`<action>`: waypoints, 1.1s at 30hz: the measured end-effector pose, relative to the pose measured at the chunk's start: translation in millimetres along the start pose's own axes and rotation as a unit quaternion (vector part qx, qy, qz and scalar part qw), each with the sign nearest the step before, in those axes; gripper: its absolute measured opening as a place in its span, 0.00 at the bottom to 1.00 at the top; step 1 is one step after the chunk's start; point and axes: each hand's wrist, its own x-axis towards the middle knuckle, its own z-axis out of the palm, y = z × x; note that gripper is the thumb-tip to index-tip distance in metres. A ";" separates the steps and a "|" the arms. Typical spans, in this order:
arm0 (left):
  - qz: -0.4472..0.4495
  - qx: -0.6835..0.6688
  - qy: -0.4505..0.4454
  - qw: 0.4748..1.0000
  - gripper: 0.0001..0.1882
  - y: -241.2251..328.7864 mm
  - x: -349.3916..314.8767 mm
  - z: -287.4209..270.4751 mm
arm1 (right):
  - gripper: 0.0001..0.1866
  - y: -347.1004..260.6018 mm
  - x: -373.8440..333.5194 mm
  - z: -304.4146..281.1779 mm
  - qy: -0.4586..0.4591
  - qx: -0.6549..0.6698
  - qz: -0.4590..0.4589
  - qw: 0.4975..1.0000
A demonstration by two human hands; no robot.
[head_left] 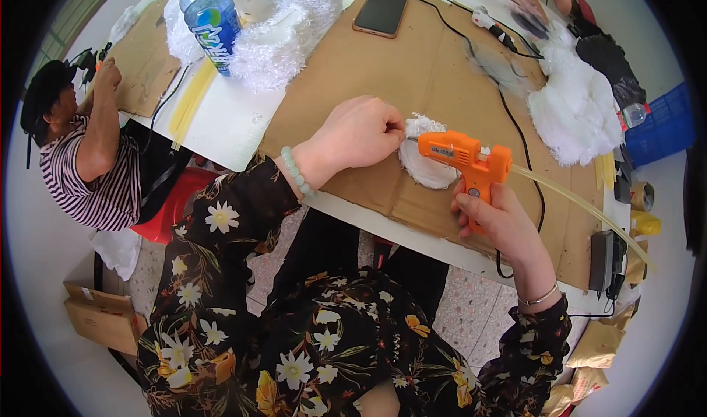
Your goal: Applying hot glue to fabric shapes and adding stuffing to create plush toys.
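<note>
Brown cardboard (353, 71) covers much of a white table (221, 115), with a phone (381, 12) toward the far edge. Head view: a small white fluffy piece (431, 172) lies on the cardboard, partly beneath the nozzle end of an orange glue gun (479, 168). Right hand (497, 222): wrapped around the gun's handle; whether the trigger is squeezed cannot be told. Left hand (361, 133): thumb and fingertips drawn together just beside the nozzle; anything pinched between them is hidden. The step appears to be applying glue. Good practice would keep the nozzle low over the chosen spot, the bead small and the left fingertips clear of the hot tip, while steadying the white piece from its edge. The long glue stick (582, 200) behind the gun and the black cord (526, 133) should hang free, lest they tug the aim.
</note>
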 end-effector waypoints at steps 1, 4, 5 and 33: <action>-0.002 0.006 -0.011 1.000 0.07 0.3 0.4 -0.6 | 0.09 -0.4 -0.5 0.2 0.001 0.000 0.001 1.000; -0.005 0.008 -0.007 1.000 0.08 -0.8 0.4 -0.3 | 0.09 -0.9 -0.8 1.0 0.001 -0.003 0.005 1.000; -0.005 0.007 -0.008 1.000 0.08 -1.1 0.5 0.0 | 0.08 -1.0 -2.4 0.4 -0.002 -0.002 0.008 1.000; -0.003 -0.001 -0.004 1.000 0.07 -1.0 0.4 -0.7 | 0.08 4.3 -15.5 -5.4 0.007 -0.039 -0.014 0.999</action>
